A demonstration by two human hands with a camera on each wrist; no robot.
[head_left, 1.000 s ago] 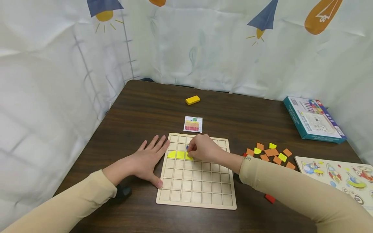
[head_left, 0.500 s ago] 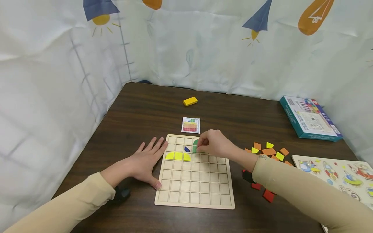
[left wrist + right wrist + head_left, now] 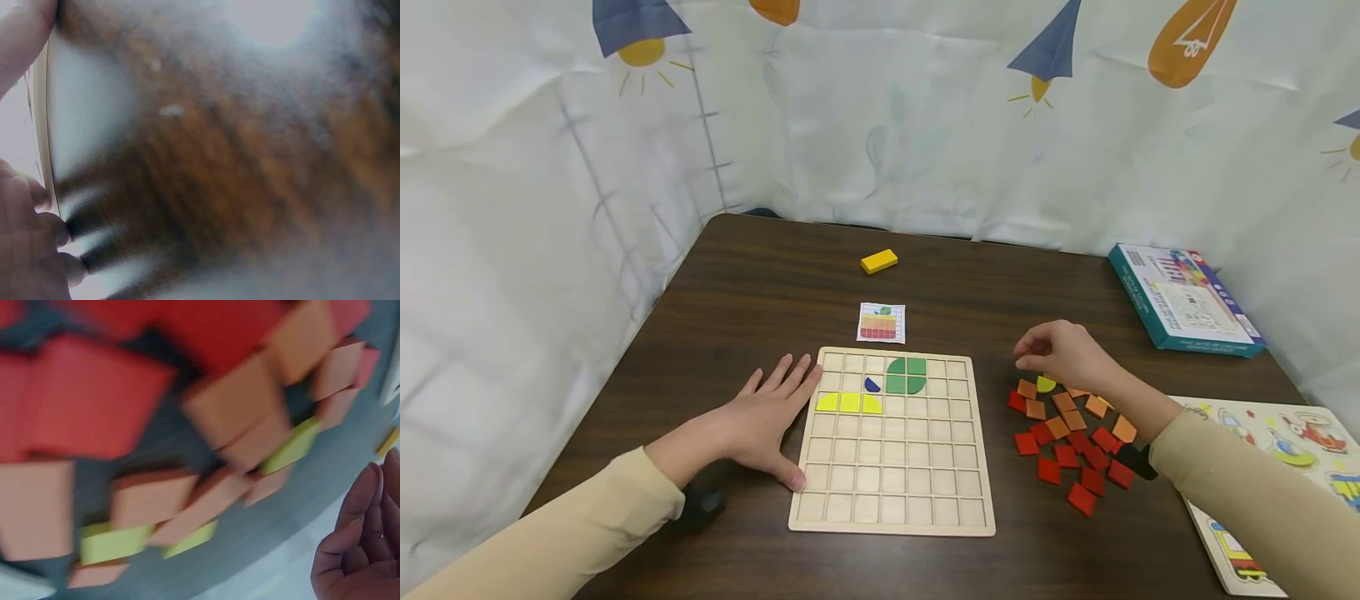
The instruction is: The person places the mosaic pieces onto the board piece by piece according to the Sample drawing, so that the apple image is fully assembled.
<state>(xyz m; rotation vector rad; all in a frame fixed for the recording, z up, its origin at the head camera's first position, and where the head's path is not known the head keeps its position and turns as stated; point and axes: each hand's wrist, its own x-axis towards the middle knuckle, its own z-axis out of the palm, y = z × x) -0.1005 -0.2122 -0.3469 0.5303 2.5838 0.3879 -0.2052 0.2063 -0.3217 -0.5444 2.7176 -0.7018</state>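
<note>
A wooden grid board (image 3: 895, 492) lies on the dark table. Three yellow tiles (image 3: 848, 403) fill part of its third row, with a small blue piece (image 3: 872, 385) and green pieces (image 3: 906, 375) above them. My left hand (image 3: 767, 417) rests flat on the table, fingers straight, touching the board's left edge (image 3: 42, 150). My right hand (image 3: 1060, 354) hovers with loosely curled fingers (image 3: 356, 550) over a heap of red, orange and yellow tiles (image 3: 1067, 429) right of the board, holding nothing. The wrist view shows those tiles (image 3: 206, 444) blurred and close.
A small pattern card (image 3: 881, 322) lies just beyond the board, a yellow block (image 3: 878, 262) farther back. A teal box (image 3: 1183, 300) sits at the right rear and a picture puzzle board (image 3: 1292, 467) at the right edge. White cloth walls the table.
My right hand left the board, where green pieces now lie, and moved right to the tile heap. The left hand stayed put.
</note>
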